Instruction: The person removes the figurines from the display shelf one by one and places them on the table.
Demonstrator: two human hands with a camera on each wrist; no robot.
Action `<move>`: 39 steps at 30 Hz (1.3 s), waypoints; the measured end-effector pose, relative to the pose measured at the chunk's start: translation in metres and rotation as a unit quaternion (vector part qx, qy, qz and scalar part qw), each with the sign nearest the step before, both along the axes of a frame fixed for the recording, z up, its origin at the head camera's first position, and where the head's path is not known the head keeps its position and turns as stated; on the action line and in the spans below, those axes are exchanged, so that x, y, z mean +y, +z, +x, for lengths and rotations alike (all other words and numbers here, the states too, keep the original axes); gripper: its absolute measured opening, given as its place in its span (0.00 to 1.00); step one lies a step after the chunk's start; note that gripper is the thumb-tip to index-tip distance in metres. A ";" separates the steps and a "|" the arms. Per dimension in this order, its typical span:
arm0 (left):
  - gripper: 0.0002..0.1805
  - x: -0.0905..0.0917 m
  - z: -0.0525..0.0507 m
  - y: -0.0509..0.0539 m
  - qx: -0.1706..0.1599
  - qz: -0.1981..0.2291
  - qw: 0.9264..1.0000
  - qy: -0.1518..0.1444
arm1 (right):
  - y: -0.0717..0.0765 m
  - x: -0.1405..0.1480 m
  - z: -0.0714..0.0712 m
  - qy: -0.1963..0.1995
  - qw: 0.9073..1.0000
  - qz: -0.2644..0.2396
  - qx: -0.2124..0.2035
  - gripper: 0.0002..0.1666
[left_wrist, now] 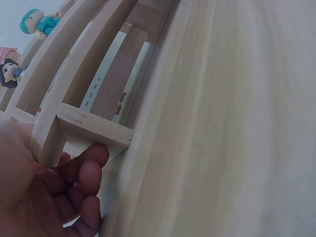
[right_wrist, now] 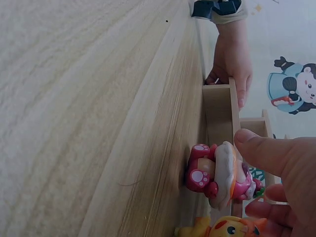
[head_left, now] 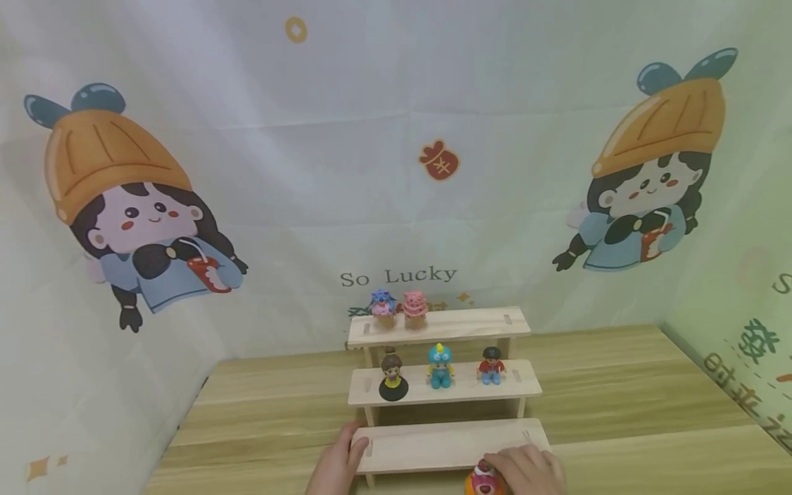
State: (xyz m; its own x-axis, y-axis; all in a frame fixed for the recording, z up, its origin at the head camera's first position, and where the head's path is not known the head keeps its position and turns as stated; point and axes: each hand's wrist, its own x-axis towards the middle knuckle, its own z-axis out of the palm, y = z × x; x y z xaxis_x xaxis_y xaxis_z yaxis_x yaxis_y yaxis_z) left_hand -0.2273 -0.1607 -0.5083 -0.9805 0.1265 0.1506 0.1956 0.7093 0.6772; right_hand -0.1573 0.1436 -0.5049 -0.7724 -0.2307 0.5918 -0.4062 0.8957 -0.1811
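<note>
My left hand [head_left: 339, 462] grips the left end of the lowest board of a tiered wooden stand [head_left: 452, 445], thumb over its top and fingers curled by the leg. In front of this board a pink bear figure [right_wrist: 200, 175] with a white-and-orange ring round it sits on the table. Close above the bear is my right hand [head_left: 527, 469], its thumb and fingers spread around the bear's head; the right wrist view shows a gap at the thumb. An orange-and-yellow figure [right_wrist: 232, 228] lies beside the bear, partly cut off.
On the middle tier stand a brown-haired doll [head_left: 392, 375], a teal-hooded figure [head_left: 441, 371] and a red-jacketed figure [head_left: 491, 366]. Blue [head_left: 383, 307] and pink [head_left: 415, 309] ice-cream-cone figures are on the top tier. A printed cloth [head_left: 297, 172] hangs behind the wooden table [head_left: 266, 412].
</note>
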 end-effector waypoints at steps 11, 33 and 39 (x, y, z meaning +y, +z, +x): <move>0.22 0.000 0.000 0.001 0.010 0.002 1.000 -0.002 | -0.003 0.000 -0.004 0.026 0.999 -0.027 0.012 0.26; 0.22 0.000 0.001 0.000 0.014 0.010 1.000 -0.004 | 0.009 -0.005 0.003 0.066 0.990 -0.096 -0.081 0.15; 0.21 -0.001 0.001 -0.001 0.020 0.006 1.000 -0.005 | 0.014 0.002 -0.003 0.105 0.984 -0.085 -0.120 0.10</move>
State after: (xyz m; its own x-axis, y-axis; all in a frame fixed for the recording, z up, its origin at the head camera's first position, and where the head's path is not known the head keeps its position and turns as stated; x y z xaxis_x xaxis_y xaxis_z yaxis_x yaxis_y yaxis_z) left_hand -0.2262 -0.1614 -0.5095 -0.9721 0.1349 0.1920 0.2307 0.6992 0.6766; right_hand -0.1600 0.1454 -0.4910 -0.8409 -0.3131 0.4414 -0.5054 0.7458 -0.4339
